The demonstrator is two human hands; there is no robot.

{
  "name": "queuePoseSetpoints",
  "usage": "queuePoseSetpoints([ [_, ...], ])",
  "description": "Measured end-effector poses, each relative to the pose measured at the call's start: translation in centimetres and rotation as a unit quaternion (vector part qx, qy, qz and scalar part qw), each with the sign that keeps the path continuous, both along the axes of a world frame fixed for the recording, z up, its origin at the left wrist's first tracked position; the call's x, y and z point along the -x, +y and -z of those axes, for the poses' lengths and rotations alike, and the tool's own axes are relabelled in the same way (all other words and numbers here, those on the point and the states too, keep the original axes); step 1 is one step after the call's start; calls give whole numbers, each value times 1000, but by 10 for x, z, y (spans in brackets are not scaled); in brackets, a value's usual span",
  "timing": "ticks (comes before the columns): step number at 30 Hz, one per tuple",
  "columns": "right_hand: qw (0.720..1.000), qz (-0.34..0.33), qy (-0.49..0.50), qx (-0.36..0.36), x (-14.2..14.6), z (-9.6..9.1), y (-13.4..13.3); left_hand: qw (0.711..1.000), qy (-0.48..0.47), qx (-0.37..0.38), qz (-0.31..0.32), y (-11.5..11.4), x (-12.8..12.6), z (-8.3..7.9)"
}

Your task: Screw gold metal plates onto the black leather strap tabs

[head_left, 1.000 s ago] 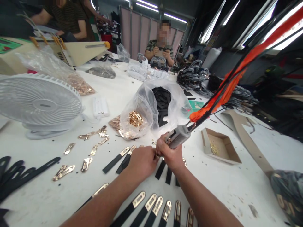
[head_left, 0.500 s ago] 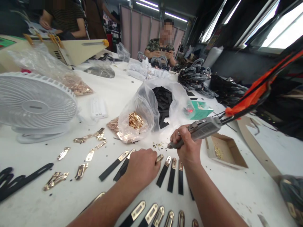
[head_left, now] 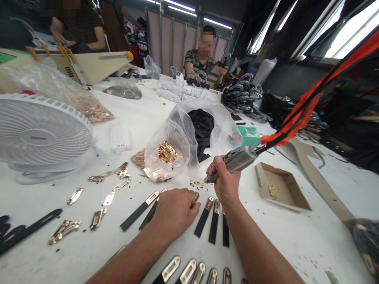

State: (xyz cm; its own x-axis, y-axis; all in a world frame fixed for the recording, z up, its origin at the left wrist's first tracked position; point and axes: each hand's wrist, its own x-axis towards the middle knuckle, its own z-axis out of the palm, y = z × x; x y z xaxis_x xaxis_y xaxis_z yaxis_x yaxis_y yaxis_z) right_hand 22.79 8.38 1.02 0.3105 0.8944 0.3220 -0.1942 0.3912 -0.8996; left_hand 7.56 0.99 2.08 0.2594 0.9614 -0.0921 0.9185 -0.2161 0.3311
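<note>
My right hand (head_left: 227,183) is wrapped round a grey electric screwdriver (head_left: 241,159), whose tip points left and down at a small scatter of screws (head_left: 196,184). Closed in a fist, my left hand (head_left: 177,209) lies low over the table and grips a strap with a gold metal plate; only the plate's end (head_left: 196,196) shows beside the thumb. Black straps with gold plates (head_left: 204,216) lie on both sides of this hand. A nearer row of plated straps (head_left: 171,269) runs along the bottom.
An open bag of gold plates (head_left: 167,152) and a bag of black strips (head_left: 201,128) stand ahead. A cardboard box (head_left: 291,191) with small brass pieces is at right, a white fan (head_left: 41,136) at left. Orange-wrapped cables (head_left: 304,106) rise from the screwdriver. A person (head_left: 194,61) sits opposite.
The screwdriver and my right hand have shifted slightly left, nearer the screws. My left hand has turned a little, covering more of the gold plate. The person opposite has moved their hands apart.
</note>
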Motion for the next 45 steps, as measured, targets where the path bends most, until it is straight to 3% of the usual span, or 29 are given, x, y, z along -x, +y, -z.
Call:
queuePoseSetpoints([
  [12, 998, -27, 43, -26, -2, -25, -25, 993, -99, -26, -51, 2, -3, 10],
  [18, 995, -44, 81, -42, -2, -37, -46, 983, -163, 2, -81, 2, -3, 5],
  [31, 991, -41, 119, -40, -1, -38, -55, 973, -228, -25, 0, 5, -3, 22],
  [45, 993, -48, 95, -47, 0, -39, -59, 982, -186, -22, -8, 3, -6, 14],
])
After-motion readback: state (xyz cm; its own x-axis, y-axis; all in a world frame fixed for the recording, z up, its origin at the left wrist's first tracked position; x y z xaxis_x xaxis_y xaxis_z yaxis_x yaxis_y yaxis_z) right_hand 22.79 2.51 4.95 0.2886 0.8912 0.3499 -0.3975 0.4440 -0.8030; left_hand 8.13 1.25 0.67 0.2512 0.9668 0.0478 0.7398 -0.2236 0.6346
